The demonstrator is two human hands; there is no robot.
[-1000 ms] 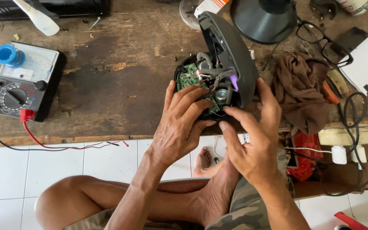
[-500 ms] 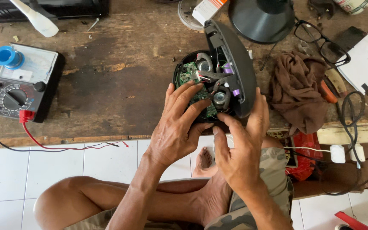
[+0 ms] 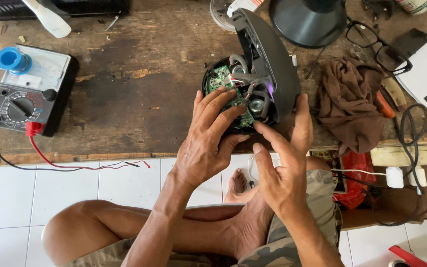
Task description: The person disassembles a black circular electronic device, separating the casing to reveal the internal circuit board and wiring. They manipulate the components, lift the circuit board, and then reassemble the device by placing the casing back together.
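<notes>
While the left hand point(image 3: 208, 143) lay with spread fingers on the green board point(image 3: 231, 96) inside the opened black gadget point(image 3: 260, 74), the right hand point(image 3: 285, 163) stood open beside it, thumb against the shell — neither hand gripped anything. The gadget sat near the desk point(image 3: 124, 89) edge. A hard push could bend the thin wires point(image 3: 245, 84) or tip the shell off. Close by lay a brown rag point(image 3: 344, 99), glasses point(image 3: 376, 47) and a lamp base point(image 3: 307, 20) — crowding the right side. A meter point(image 3: 25, 91) sat far left.
</notes>
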